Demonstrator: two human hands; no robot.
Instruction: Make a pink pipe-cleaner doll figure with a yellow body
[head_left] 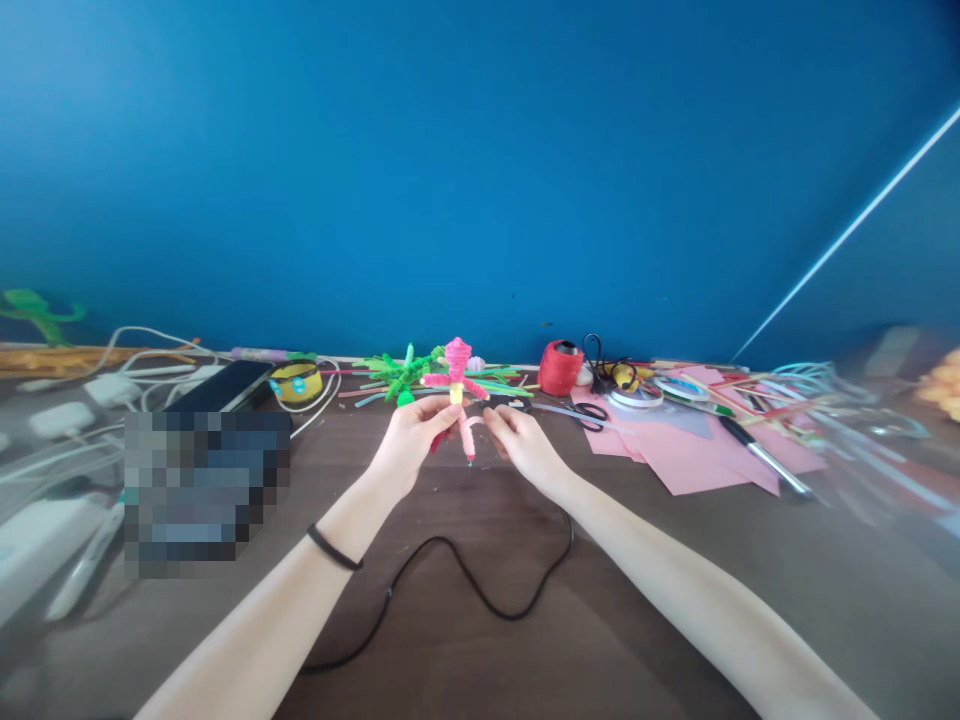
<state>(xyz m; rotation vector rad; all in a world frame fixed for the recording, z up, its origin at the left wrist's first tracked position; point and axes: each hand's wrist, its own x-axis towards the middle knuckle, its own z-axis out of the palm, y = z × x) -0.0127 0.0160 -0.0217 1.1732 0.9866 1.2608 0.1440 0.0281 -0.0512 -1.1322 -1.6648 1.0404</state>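
Note:
A pipe-cleaner figure (457, 362) with a pink head and arms and a yellow middle stands upright in the middle of the head view. My left hand (418, 432) is closed around it, thumb and fingers pinching it near the yellow part. One pale pink leg hangs below, and a darker pink part is partly hidden by my fingers. At the figure's right side, my right hand (517, 440) is closed in a pinch on a pale pink pipe-cleaner strand (477, 421) that runs from the leg. The strand's tip is hidden in those fingers.
Green pipe cleaners (405, 370) lie behind my hands by the blue wall. Scissors (591, 411), a red roll (560, 368), pink paper (690, 465) and a pen (765, 457) are to the right. Left are a yellow tape roll (296, 384) and white cables. A black cord (480, 590) crosses the table in front.

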